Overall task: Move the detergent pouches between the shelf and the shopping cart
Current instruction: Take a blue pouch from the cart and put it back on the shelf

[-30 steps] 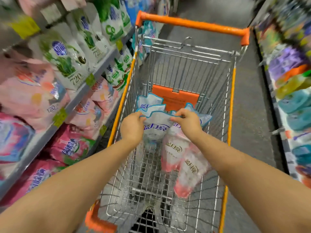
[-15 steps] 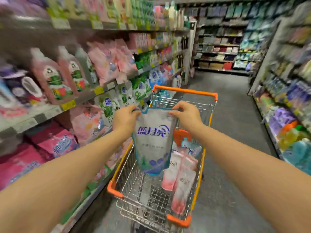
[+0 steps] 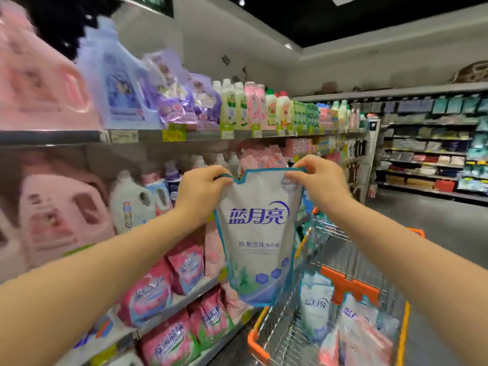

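A white detergent pouch with a blue border and blue lettering hangs upright in the air in front of the shelf on the left. My left hand pinches its top left corner and my right hand pinches its top right corner. Below and to the right stands the wire shopping cart with orange trim. Inside it lie another blue and white pouch and pink and white pouches.
The left shelving holds pink jugs, white and purple bottles and pink pouches on lower levels. A grey aisle floor runs to the right of the cart. More shelves stand at the far end.
Both hands have lifted the blue and white pouch out of the cart and raised it up and left to shelf height. My view has tilted up from the cart toward the shelves.
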Demonstrator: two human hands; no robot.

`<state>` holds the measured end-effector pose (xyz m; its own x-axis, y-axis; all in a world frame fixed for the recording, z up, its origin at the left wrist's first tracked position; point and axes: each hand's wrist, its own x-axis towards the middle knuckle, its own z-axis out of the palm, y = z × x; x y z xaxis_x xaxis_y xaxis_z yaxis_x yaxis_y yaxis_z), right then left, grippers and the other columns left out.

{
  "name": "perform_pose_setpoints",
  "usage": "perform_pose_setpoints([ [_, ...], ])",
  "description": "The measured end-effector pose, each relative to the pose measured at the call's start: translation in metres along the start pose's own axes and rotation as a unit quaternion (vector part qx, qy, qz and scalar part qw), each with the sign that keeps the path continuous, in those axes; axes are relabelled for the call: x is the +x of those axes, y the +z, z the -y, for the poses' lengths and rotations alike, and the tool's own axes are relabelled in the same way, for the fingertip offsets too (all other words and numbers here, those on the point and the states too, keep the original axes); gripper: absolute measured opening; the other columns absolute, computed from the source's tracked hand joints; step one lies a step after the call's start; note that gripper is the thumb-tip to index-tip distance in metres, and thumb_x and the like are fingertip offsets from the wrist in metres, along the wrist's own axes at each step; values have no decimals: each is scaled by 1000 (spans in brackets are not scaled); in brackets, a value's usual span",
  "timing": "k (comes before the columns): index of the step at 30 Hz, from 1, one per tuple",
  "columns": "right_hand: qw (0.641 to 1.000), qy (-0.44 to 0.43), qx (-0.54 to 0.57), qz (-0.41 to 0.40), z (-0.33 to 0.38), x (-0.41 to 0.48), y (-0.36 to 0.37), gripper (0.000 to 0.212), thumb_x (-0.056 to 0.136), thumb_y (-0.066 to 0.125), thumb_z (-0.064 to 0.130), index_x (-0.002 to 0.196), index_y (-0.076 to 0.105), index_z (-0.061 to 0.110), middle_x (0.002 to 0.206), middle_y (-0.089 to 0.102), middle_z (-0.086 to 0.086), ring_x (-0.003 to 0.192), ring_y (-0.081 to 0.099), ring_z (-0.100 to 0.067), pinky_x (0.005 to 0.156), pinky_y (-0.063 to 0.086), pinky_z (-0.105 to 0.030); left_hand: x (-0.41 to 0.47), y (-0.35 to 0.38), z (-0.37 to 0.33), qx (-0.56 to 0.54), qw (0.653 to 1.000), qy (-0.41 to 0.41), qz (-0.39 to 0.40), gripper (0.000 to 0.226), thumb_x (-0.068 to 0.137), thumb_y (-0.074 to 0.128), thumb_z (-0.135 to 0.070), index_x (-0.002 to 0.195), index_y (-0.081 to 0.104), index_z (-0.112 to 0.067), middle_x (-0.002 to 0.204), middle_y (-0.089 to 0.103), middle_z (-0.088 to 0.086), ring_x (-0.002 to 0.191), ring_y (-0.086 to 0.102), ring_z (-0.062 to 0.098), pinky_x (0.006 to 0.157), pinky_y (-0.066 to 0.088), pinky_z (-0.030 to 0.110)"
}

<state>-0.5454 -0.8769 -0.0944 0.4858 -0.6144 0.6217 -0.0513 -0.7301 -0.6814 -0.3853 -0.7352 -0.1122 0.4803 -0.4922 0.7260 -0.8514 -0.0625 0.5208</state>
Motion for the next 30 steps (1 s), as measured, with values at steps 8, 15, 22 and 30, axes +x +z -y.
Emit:
perform_pose_setpoints([
  [8,984,-124,128,-18,136,7,116,11,86,62,15,78,55,12,67,52,9,60,47,-1,54,34,-14,7,-184,34,58,991,25,-117,11,83,63,-10,76,70,-15,62,58,-13,59,49,-8,60,35,8],
  [15,966,-184,181,-27,252,6,240,7,86,62,16,81,58,13,68,51,13,63,46,-3,57,35,-8,2,-345,78,198,963,68,-171,9,82,65,-10,84,74,-11,76,67,-3,76,54,7,66,39,16],
  [22,940,-225,255,22,354,26,334,16,88,59,18,74,55,23,71,51,11,73,49,-12,61,38,-13,13,-466,108,301,927,70,-212,16,80,59,-24,81,74,-18,77,68,2,71,58,14,66,46,24],
  [30,913,-297,279,10,472,114,411,6,90,58,21,87,54,18,83,52,4,75,51,-11,61,35,-13,96,-568,131,383,877,52,-286,13,86,58,-15,86,71,-16,73,59,-1,64,50,8,59,39,19],
])
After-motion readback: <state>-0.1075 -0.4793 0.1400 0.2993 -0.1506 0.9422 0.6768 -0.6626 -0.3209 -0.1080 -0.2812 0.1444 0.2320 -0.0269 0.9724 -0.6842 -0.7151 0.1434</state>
